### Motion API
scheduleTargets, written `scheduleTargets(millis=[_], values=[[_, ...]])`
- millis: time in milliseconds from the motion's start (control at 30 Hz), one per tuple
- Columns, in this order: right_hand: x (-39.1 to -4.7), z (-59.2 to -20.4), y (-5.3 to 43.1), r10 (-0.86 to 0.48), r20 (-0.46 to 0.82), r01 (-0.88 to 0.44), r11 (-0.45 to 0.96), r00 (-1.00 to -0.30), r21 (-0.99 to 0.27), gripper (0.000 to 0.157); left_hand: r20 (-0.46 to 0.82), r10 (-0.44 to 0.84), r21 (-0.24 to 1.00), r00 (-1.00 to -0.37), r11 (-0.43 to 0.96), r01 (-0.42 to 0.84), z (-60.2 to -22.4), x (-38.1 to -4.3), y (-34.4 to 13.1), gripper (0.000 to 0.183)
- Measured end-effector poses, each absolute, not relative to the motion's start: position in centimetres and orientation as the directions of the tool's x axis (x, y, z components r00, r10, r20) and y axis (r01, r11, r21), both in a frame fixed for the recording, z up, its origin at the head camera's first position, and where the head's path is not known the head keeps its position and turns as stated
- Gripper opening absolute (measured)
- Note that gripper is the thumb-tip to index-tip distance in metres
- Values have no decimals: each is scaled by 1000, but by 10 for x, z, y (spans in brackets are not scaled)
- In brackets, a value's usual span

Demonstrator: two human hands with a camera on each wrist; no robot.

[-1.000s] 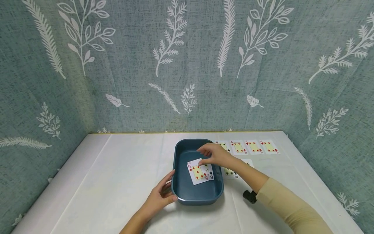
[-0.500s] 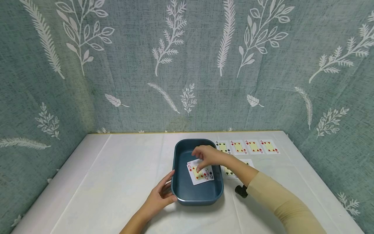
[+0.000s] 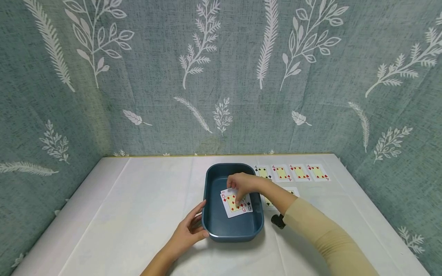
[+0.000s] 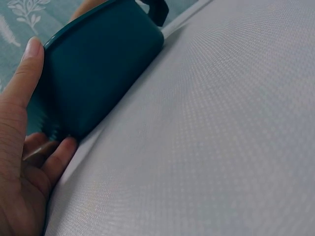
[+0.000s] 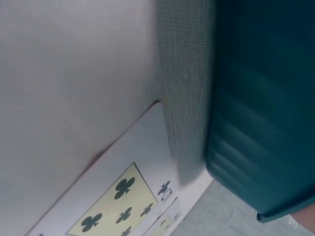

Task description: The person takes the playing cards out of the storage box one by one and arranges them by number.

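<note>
A dark blue tray stands on the white table. Inside it lies a five of diamonds, overlapping a black-suit card marked six. My left hand holds the tray's near left corner, with thumb and fingers on different sides of it; in the left wrist view the thumb lies along the tray wall and the fingertips are at its base. My right hand reaches in over the tray's right rim. Its thumb touches the face of the five of diamonds, while the bent fingers are at the cards' far edge, apart from the thumb.
A row of fours lies at the back right. Nearer, cards partly hidden by my right forearm include a clubs card close to the tray. A small black cylinder is at the right sleeve. Leaf-patterned cloth walls the table.
My right hand has moved left and down, the thumb now on the five of diamonds. The black cylinder shifted left with the arm. The left hand, tray and cards have stayed put.
</note>
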State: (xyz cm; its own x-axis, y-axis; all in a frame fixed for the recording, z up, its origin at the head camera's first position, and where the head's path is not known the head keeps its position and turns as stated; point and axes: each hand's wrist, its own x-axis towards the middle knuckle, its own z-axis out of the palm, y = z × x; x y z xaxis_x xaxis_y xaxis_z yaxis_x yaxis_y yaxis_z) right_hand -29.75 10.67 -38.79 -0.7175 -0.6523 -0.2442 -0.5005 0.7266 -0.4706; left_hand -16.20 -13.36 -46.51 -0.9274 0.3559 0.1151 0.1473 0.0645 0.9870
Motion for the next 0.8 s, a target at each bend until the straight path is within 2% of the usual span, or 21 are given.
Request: scheduleTargets(millis=[167,367,600,800], values=[[-299,-392,102,-623,-280,-507,769,-730,-388,61,120,353,987,-928,63,151,-466,-162,-135,77],[-298,-394,101,-589,-307,-500,804,-748,-322,57,132,363,983,-922,73,169,-468,-163,-135,75],[-296,-393,100,-595,-294,-507,798,-748,-326,54,109,342,986,-933,81,145,-465,-161,-134,76],[-297,-395,98,-583,-247,-494,800,-774,-340,55,116,349,985,-930,80,153,-464,-161,-134,76]])
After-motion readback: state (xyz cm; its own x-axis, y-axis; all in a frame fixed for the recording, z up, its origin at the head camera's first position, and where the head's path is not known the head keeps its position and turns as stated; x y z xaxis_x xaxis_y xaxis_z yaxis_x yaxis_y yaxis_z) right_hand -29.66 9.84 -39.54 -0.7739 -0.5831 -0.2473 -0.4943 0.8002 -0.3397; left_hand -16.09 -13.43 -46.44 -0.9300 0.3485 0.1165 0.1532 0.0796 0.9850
